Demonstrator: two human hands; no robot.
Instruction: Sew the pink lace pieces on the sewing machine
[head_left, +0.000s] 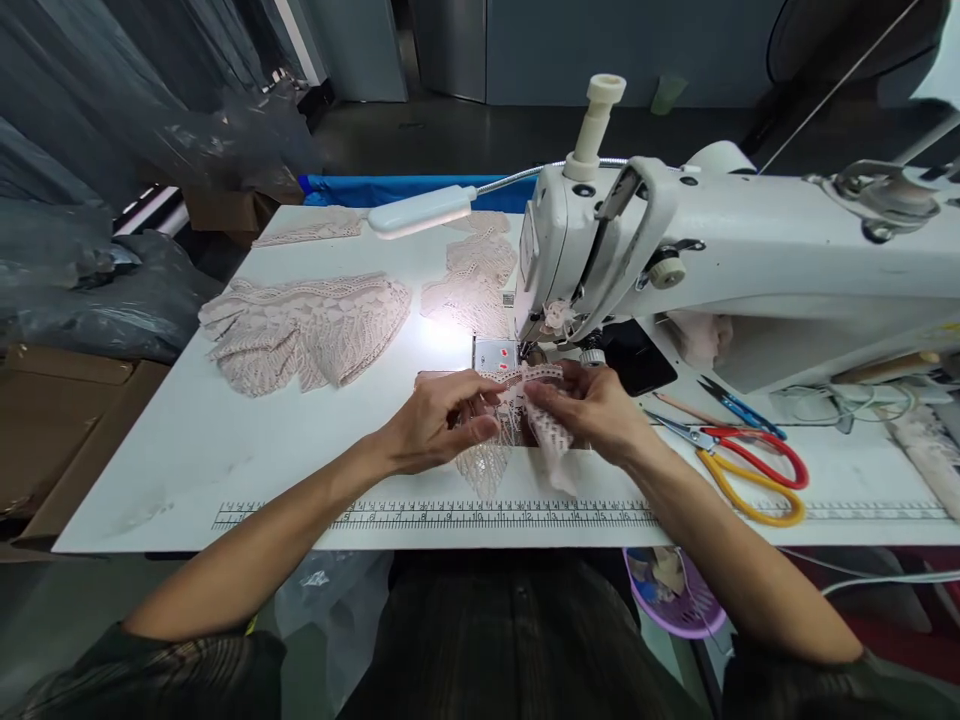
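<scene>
Just in front of the sewing machine, a piece of pale pink lace hangs between my two hands over the machine bed. My left hand has its fingers curled, thumb and fingertips at the lace's left edge. With thumb and forefinger, my right hand pinches the lace on the right, where a strip dangles below the fingers. The lace's upper band lies close to the presser foot; whether it is under the foot I cannot tell.
Stacked lace pieces lie at left, and more lace sits behind the needle area. Red-and-yellow scissors, blue-handled snips and a black phone lie at right. A lamp overhangs the table. A purple basket stands below.
</scene>
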